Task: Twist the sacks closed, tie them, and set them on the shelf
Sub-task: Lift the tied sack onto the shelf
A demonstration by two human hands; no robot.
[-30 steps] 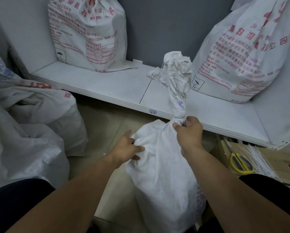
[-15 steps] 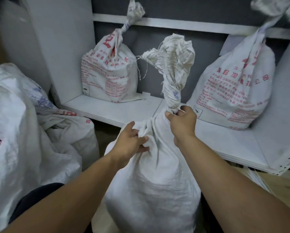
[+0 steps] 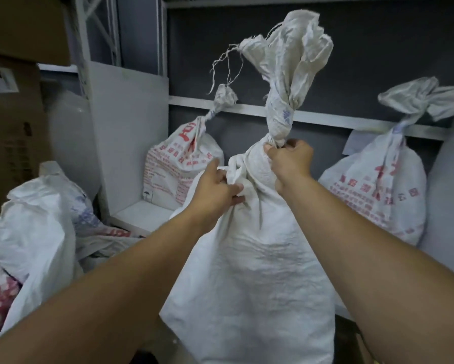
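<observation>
White woven plastic, plain and creased, makes up the tall white woven plastic sack (image 3: 249, 271) that hangs between both arms in front of the shelving. The right hand (image 3: 290, 161) wraps its fingers (image 3: 271, 149) tightly around the base of the twisted neck (image 3: 281, 119), most likely so the twist cannot unwind and the load hangs from its strongest point. Above those fingers the neck stands upright and flares into a frayed mouth with loose threads. I cannot tell whether a cord holds it.

The left hand (image 3: 215, 189) sits lower and to the left, its fingers (image 3: 235, 191) pinching a fold of the sack's shoulder. That grip probably steadies the bulk and stops it from swinging or turning.

Beyond the left fingers, a red-printed white sack (image 3: 178, 164) with a closed neck stands on the white shelf board (image 3: 139, 215). Beyond and to the right of the right fingers stands a second red-printed sack (image 3: 373, 195), also closed. The gap between them lies straight past the held sack, so it looks like the intended spot. The twisting seems done, and setting the sack down remains.

Well left of the left fingers, slumped white sacks (image 3: 34, 227) lie low, with brown cardboard boxes (image 3: 10, 127) behind them.
</observation>
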